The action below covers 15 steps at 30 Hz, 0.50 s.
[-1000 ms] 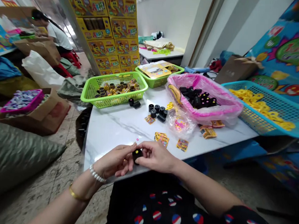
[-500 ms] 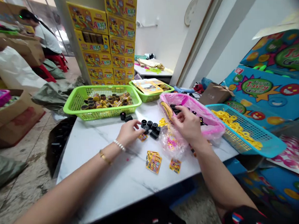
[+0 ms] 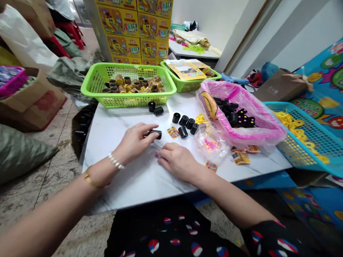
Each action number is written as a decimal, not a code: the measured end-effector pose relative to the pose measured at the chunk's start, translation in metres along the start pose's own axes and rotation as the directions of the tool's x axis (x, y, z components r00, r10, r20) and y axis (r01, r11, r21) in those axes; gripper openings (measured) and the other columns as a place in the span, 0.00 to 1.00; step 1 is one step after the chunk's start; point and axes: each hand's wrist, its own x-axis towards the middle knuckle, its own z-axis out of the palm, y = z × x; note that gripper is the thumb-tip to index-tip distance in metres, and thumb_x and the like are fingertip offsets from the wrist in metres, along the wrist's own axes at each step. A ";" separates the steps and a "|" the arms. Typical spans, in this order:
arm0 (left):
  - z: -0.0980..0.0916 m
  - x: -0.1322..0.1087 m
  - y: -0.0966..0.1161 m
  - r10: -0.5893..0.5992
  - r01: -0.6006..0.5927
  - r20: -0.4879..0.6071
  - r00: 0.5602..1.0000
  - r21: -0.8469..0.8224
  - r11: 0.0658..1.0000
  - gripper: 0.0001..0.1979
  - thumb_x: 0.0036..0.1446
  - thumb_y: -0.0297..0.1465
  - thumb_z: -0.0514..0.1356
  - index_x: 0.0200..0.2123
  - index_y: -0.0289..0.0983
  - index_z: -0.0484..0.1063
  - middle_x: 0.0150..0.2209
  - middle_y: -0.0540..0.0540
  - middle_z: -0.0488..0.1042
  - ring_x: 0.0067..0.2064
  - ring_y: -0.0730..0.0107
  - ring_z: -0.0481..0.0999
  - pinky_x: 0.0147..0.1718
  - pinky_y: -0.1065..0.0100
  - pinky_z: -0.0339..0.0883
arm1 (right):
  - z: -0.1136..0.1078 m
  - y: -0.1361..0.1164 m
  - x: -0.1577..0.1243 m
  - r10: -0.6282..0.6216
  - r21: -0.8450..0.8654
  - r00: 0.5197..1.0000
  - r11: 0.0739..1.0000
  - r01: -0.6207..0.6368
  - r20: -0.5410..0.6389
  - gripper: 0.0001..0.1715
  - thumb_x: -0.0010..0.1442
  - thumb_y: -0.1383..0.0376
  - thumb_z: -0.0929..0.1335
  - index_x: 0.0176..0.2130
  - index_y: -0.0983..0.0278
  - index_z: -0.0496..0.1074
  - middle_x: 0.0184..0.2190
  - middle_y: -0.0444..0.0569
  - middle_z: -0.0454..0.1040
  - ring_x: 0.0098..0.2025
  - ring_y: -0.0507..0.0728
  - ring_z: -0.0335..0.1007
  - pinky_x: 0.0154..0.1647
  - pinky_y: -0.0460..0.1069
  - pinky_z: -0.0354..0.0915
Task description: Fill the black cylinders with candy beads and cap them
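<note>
My left hand pinches a short black plastic cylinder, which lies sideways just over the table. My right hand rests low on the tabletop with its fingertips closed on a small pink bead. Beyond the hands, several black cylinders stand or lie together, with a printed yellow card beside them. Two more cylinders sit by the green basket. A clear plastic bag holding pink and yellow beads is right of my right hand; another card pokes out past my right wrist.
A green basket of labelled cylinders stands at the back left, a second green basket behind. On the right are a pink lined basket of black pieces and a blue basket of yellow rings. Yellow cartons are stacked behind.
My right hand has left the pink basket and come down to the table near the pink bead. My left hand has drawn a black cylinder away from the group, toward the left. The view has tilted down.
</note>
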 end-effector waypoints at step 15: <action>0.000 -0.122 0.008 -0.026 0.039 -0.153 0.988 0.080 0.996 0.11 0.60 0.32 0.57 0.46 0.38 0.67 0.40 0.44 0.75 0.39 0.63 0.75 0.44 0.61 0.70 | 0.010 -0.027 -0.001 -0.077 -0.018 0.996 0.997 0.078 0.043 0.11 0.63 0.66 0.64 0.32 0.65 0.73 0.29 0.49 0.72 0.34 0.55 0.67 0.36 0.48 0.61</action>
